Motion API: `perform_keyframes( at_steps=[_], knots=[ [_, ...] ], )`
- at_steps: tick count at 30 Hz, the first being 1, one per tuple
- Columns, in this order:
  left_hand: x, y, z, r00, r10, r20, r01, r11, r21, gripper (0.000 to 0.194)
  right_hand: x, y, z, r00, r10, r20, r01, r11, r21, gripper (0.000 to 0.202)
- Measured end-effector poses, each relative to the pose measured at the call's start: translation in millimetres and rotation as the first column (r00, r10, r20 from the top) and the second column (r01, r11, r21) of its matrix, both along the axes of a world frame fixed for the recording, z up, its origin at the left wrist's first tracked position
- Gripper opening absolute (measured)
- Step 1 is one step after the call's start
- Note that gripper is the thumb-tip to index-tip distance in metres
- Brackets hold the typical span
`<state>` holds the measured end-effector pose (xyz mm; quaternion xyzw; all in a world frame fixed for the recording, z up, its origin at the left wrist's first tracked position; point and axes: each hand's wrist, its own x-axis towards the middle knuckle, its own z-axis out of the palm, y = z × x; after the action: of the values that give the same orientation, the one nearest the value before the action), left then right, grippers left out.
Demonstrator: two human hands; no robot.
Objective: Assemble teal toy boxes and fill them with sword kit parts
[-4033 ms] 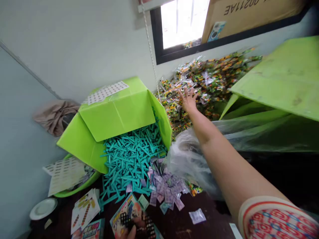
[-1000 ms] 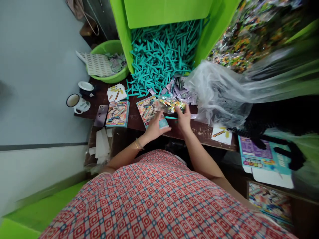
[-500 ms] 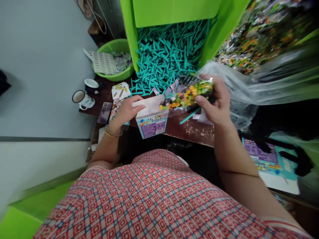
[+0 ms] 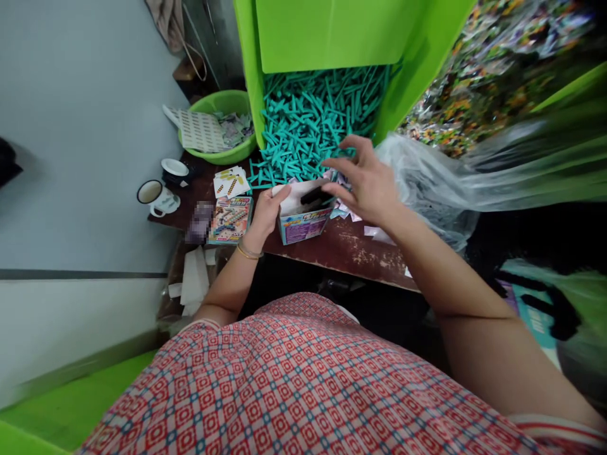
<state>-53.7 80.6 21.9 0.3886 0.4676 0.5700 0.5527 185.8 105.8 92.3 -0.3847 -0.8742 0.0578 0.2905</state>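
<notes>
My left hand (image 4: 269, 212) grips the left side of a small printed cardboard box (image 4: 306, 229), its thumb on the white inner flap. The box is open at the top, and a black piece (image 4: 315, 195) shows in its mouth. Over the box's right side hovers my right hand (image 4: 365, 180), fingers apart and curved, with nothing seen in them. Just behind the hands, many teal plastic sticks (image 4: 303, 120) spill from a large green bin (image 4: 332, 38) onto the table. Small printed sachets (image 4: 348, 212) lie beside the box, partly hidden by my right hand.
On the brown table (image 4: 360, 253) at left are printed cards (image 4: 231, 183), a colourful booklet (image 4: 232, 218), an enamel mug (image 4: 161, 197) and a green basin (image 4: 227, 155) of sachets. Clear plastic sheeting (image 4: 427, 170) drapes at right, near a heap of bagged colourful pieces (image 4: 455, 95).
The bag of orange, yellow and green pieces has left my right hand and is no longer visible there. My right hand has opened and shifted left; my left hand and the box have moved slightly right.
</notes>
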Motion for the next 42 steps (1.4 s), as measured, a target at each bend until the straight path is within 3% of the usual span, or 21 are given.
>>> perform_keyframes(
  at_steps=[3, 8, 12, 17, 22, 26, 29, 32, 36, 42],
  knots=[
    [13.3, 9.9, -7.7, 0.999, 0.014, 0.038, -0.014, 1.000, 0.012, 0.040, -14.9, 9.1, -2.6, 0.999, -0.054, 0.006, 0.054, 0.999, 0.002, 0.054],
    [16.1, 19.3, -15.6, 0.993, 0.084, 0.082, -0.088, 0.995, 0.046, 0.036, -55.9, 8.6, -29.6, 0.995, 0.086, 0.044, -0.086, 0.996, 0.000, 0.054],
    [0.7, 15.1, -14.2, 0.990, 0.133, 0.054, -0.132, 0.991, -0.023, 0.038, -44.0, 14.8, -40.1, 0.981, 0.077, -0.178, -0.079, 0.997, -0.004, 0.042],
    [-2.8, 9.2, -7.3, 0.988, 0.133, 0.077, -0.129, 0.990, -0.059, 0.040, -21.3, 19.0, -45.0, 0.989, 0.039, -0.144, -0.053, 0.994, -0.095, 0.029],
    [6.5, 12.9, -4.2, 0.990, 0.099, 0.096, -0.099, 0.995, -0.003, 0.042, -22.5, 8.7, -41.7, 0.993, -0.031, -0.118, 0.034, 0.999, 0.019, 0.031],
    [7.5, 15.7, -4.3, 0.997, 0.068, 0.042, -0.068, 0.998, 0.001, 0.046, -20.1, 3.0, -41.9, 0.995, -0.010, -0.102, 0.011, 1.000, 0.015, 0.033],
    [4.2, 15.7, -3.9, 0.998, 0.062, 0.029, -0.063, 0.997, 0.045, 0.048, -20.6, -4.5, -42.6, 0.994, -0.022, -0.104, 0.034, 0.993, 0.112, 0.028],
    [0.7, 15.0, -4.3, 0.998, 0.060, 0.017, -0.061, 0.996, 0.059, 0.048, -28.9, -15.0, -39.4, 0.999, 0.037, -0.026, -0.033, 0.987, 0.159, 0.026],
    [2.9, 16.0, -7.6, 1.000, 0.004, -0.029, -0.002, 0.997, 0.083, 0.045, -41.8, -21.7, -22.2, 0.981, 0.148, 0.123, -0.161, 0.982, 0.103, 0.026],
    [8.9, 19.7, -11.2, 0.999, 0.041, -0.033, -0.040, 0.998, 0.049, 0.036, -39.9, -7.2, 1.7, 0.980, 0.165, 0.115, -0.170, 0.985, 0.040, 0.027]
  ],
)
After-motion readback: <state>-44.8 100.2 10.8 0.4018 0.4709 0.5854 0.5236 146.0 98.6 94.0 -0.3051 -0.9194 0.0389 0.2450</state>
